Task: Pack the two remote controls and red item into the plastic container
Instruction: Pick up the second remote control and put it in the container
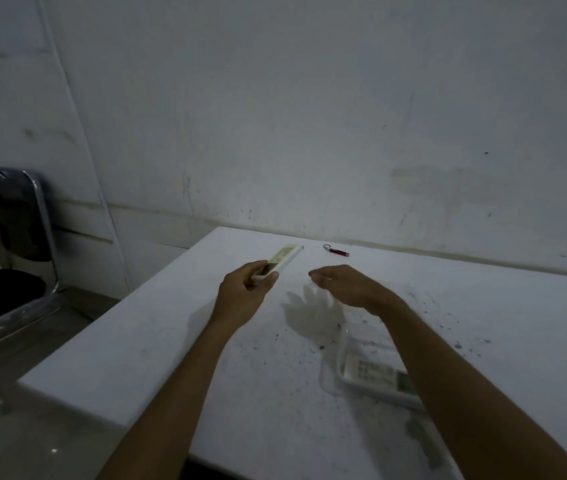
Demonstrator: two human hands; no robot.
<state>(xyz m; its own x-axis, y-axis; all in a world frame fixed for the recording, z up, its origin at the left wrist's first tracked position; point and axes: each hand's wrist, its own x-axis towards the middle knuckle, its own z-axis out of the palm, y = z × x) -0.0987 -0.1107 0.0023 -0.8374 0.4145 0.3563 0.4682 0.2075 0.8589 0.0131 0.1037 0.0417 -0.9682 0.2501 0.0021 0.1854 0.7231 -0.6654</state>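
My left hand (pixel 244 293) grips the near end of a white remote control (pixel 282 259) that points away toward the wall. My right hand (pixel 342 283) hovers flat above the table to its right, fingers together and holding nothing. A small red item (pixel 338 252) with a dark ring lies near the table's far edge, beyond my right hand. A second white remote control (pixel 375 372) lies inside a clear plastic container (pixel 341 344) at the near right, partly hidden under my right forearm.
The white table (pixel 157 358) has dark specks on its surface and meets a grey wall at the back. A black chair with a chrome frame (pixel 22 237) stands to the left of the table.
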